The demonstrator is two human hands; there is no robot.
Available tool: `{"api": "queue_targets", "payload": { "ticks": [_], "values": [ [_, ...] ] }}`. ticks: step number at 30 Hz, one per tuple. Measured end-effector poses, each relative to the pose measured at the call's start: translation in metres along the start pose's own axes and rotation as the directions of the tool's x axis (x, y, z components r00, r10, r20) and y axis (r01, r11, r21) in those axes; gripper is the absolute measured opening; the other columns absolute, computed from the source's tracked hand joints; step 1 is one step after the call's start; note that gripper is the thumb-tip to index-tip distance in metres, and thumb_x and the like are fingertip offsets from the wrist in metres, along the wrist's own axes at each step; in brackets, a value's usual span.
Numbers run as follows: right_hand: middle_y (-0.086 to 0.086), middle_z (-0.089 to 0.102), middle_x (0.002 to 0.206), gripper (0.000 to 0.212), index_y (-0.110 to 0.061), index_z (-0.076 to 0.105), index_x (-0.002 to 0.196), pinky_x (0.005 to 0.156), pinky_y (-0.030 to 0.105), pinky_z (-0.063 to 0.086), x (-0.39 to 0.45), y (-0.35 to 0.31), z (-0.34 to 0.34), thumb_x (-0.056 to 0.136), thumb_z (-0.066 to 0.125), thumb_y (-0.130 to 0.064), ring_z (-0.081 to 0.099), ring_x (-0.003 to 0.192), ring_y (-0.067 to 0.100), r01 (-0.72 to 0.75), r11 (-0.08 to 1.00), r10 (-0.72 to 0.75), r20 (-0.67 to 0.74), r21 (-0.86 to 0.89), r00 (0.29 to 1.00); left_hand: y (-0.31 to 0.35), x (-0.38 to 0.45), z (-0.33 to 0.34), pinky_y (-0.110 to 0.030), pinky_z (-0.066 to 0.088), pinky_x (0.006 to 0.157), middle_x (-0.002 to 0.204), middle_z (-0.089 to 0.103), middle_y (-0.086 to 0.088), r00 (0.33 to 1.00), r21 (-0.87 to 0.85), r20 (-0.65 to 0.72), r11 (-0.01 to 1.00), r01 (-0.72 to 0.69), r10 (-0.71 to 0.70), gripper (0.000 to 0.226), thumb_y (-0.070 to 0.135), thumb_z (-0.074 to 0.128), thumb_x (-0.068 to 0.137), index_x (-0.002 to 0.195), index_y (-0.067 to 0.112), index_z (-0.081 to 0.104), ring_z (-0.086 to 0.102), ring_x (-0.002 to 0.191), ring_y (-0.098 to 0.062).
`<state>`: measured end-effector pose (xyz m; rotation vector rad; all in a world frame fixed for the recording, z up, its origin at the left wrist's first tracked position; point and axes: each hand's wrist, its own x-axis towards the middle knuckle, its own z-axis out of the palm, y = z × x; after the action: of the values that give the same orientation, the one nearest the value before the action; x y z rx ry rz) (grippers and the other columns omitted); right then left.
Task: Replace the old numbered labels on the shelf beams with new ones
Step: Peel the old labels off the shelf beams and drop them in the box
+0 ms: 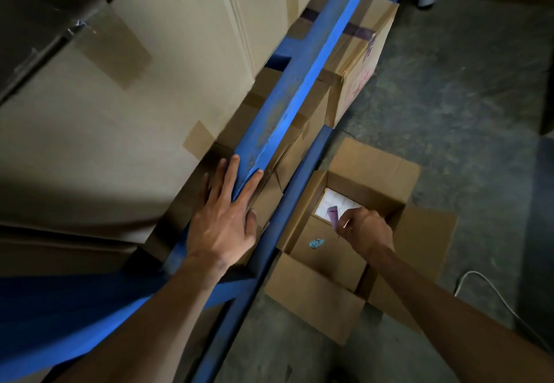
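My right grip pinched a curled purple label over the open cardboard box on the floor, while my left grip lay released, fingers flat against the blue shelf beam. The beam face there looked scuffed and bare, with no label I could make out. I judged the curl a risk: the strip could fold onto itself or stick to my fingers. A crumpled blue scrap lay inside the box beside white packets. Big taped cartons crowded the shelf, and a white cable trailed nearby.
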<state>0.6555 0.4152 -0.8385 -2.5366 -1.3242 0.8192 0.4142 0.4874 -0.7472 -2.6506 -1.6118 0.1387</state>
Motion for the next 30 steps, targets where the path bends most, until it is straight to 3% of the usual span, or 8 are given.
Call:
{"api": "queue_targets", "payload": {
  "ticks": [5, 10, 15, 18, 21, 25, 30],
  "values": [
    [0.010, 0.069, 0.094, 0.046, -0.019, 0.077, 0.090, 0.067, 0.028, 0.047, 0.003, 0.009, 0.010, 0.096, 0.046, -0.053, 0.066, 0.086, 0.029, -0.071, 0.996, 0.070, -0.019, -0.059, 0.997, 0.001, 0.000, -0.001, -0.050, 0.017, 0.123, 0.167, -0.004, -0.006, 1.000, -0.002, 0.006, 1.000, 0.009, -0.009, 0.076, 0.035, 0.052, 0.088, 0.155, 0.036, 0.017, 0.005, 0.154, -0.029],
    [0.014, 0.064, 0.108, 0.025, -0.011, 0.068, 0.106, 0.075, 0.031, 0.047, 0.005, 0.022, 0.017, 0.095, 0.056, -0.030, 0.064, 0.096, 0.031, -0.144, 0.985, 0.147, 0.023, -0.096, 0.989, 0.001, 0.000, -0.001, -0.048, 0.013, 0.124, 0.167, -0.003, -0.007, 1.000, 0.010, 0.002, 1.000, 0.000, 0.000, 0.077, 0.036, 0.053, 0.088, 0.155, 0.036, 0.016, 0.006, 0.154, -0.029],
    [0.011, 0.065, 0.104, 0.031, -0.013, 0.069, 0.106, 0.069, 0.027, 0.041, 0.003, 0.028, 0.023, 0.087, 0.068, -0.037, 0.064, 0.093, 0.028, -0.165, 0.984, 0.166, 0.016, -0.074, 0.986, 0.001, 0.000, -0.003, -0.046, 0.008, 0.122, 0.167, -0.007, -0.006, 1.000, 0.006, 0.013, 1.000, 0.003, -0.003, 0.077, 0.037, 0.052, 0.089, 0.155, 0.037, 0.014, 0.003, 0.154, -0.029],
    [0.014, 0.063, 0.112, 0.036, -0.011, 0.063, 0.112, 0.078, 0.033, 0.046, 0.002, 0.031, 0.025, 0.091, 0.063, -0.040, 0.063, 0.102, 0.032, -0.153, 0.983, 0.157, 0.039, -0.103, 0.987, 0.002, 0.000, -0.004, -0.048, 0.011, 0.124, 0.167, -0.006, -0.006, 1.000, 0.005, 0.017, 1.000, 0.000, 0.000, 0.076, 0.038, 0.052, 0.089, 0.156, 0.036, 0.014, 0.002, 0.154, -0.029],
    [0.013, 0.063, 0.112, 0.030, -0.014, 0.064, 0.114, 0.077, 0.031, 0.046, 0.002, 0.032, 0.025, 0.093, 0.060, -0.035, 0.063, 0.101, 0.030, -0.127, 0.986, 0.131, 0.026, -0.110, 0.991, 0.002, -0.001, -0.005, -0.050, 0.013, 0.124, 0.167, -0.006, -0.007, 1.000, 0.011, 0.020, 1.000, 0.001, -0.001, 0.076, 0.038, 0.050, 0.090, 0.156, 0.036, 0.012, 0.002, 0.154, -0.029],
    [0.009, 0.063, 0.106, 0.017, -0.021, 0.067, 0.105, 0.072, 0.027, 0.039, 0.000, 0.031, 0.019, 0.091, 0.065, -0.028, 0.063, 0.098, 0.027, -0.134, 0.990, 0.134, 0.005, -0.045, 0.991, 0.003, -0.001, -0.006, -0.051, 0.013, 0.124, 0.167, -0.002, -0.008, 1.000, -0.014, 0.007, 1.000, -0.004, 0.004, 0.074, 0.035, 0.052, 0.090, 0.156, 0.035, 0.016, 0.005, 0.154, -0.030],
    [0.004, 0.067, 0.098, 0.011, -0.024, 0.070, 0.089, 0.078, 0.028, 0.047, 0.004, 0.038, 0.018, 0.087, 0.063, -0.016, 0.060, 0.098, 0.024, -0.092, 0.990, 0.086, 0.064, 0.102, 0.994, 0.002, -0.001, -0.006, -0.049, 0.011, 0.124, 0.167, -0.002, -0.007, 1.000, -0.009, 0.003, 1.000, -0.002, 0.002, 0.074, 0.034, 0.053, 0.090, 0.155, 0.034, 0.018, 0.006, 0.153, -0.030]
  ]
}}
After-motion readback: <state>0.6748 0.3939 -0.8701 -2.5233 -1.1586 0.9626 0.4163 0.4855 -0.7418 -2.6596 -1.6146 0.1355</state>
